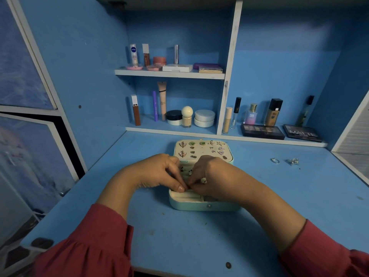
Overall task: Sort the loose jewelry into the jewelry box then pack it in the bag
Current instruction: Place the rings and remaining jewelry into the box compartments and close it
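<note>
Lying open on the blue painted desk point(151, 232), a pale mint jewelry box with a cream lining point(187, 204) is seen with its lid folded back flat toward the shelves. On the cream lid panel point(201, 149), pairs of earrings are pinned in rows: bee-shaped pieces at the left, green heart-shaped pieces in the middle, silver starfish and striped heart pieces at the right. In the tray, small dark-and-silver pieces are glimpsed between the hands; the front compartments are mostly hidden.

On the upper shelf at the left, a white tube point(133, 54) marked "NIVEA" is stood beside a brown lip-gloss tube point(146, 55). Lower and to the right, a pink-and-lilac perfume bottle point(251, 114) bearing "SB" is placed, and a black palette point(302, 133) is lettered "MATTE".

The left hand point(159, 172) and the right hand point(211, 176) are brought together over the middle of the tray, fingers curled, thumb and fingertips meeting at one spot. Something very small appears to be pinched there, but what it is cannot be told. Both forearms are covered by dark red sleeves point(89, 250).

Well to the right of the box, a silver ring point(275, 160) and a silver cluster piece point(293, 161) are left loose on the desk, apart from both hands.
</note>
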Tool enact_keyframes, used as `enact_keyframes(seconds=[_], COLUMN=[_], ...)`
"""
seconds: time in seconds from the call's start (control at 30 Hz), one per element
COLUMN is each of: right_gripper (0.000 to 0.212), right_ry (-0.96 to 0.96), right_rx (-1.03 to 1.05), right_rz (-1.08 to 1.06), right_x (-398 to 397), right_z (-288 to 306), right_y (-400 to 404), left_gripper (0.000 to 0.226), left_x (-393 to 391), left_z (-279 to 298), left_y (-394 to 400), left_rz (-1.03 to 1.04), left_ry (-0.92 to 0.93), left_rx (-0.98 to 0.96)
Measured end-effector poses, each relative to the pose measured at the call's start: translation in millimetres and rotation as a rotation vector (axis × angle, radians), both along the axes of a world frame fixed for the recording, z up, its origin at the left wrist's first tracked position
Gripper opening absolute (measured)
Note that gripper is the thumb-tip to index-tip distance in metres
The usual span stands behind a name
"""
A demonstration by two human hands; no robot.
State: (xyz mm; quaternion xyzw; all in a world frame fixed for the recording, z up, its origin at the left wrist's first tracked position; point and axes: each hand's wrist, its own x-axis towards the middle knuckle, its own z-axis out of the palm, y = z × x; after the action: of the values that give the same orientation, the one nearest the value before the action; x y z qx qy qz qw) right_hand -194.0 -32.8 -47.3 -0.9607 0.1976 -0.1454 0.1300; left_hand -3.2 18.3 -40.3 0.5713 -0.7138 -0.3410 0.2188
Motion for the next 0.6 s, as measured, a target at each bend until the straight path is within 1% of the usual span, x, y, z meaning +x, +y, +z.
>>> enact_keyframes(seconds=[0.1,0.2,0.37,0.6], right_gripper=[0.016,0.018,0.031,0.031], right_ry=[0.016,-0.003,-0.033,0.032], right_rx=[-0.04,-0.034,0.006,-0.002], right_rz=[-0.038,-0.039,-0.101,-0.11], right_x=[-5.4,-12.2,-18.3,-16.3], right_z=[3.2,3.1,2.7,6.6], right_y=[-1.7,-2.0,-3.5,-0.8], left_gripper=[0.027,0.026,0.014,0.018], left_x=[0.7,2.5,2.4,-0.2], left_z=[-0.3,-1.8,-5.2,-6.9], left_y=[-0.1,-0.5,-1.8,-2.7], left_rz=[0.001,-0.007,0.022,0.038], left_ry=[0.002,0.0,-0.028,-0.027], left_rx=[-0.004,-0.012,-0.03,-0.052])
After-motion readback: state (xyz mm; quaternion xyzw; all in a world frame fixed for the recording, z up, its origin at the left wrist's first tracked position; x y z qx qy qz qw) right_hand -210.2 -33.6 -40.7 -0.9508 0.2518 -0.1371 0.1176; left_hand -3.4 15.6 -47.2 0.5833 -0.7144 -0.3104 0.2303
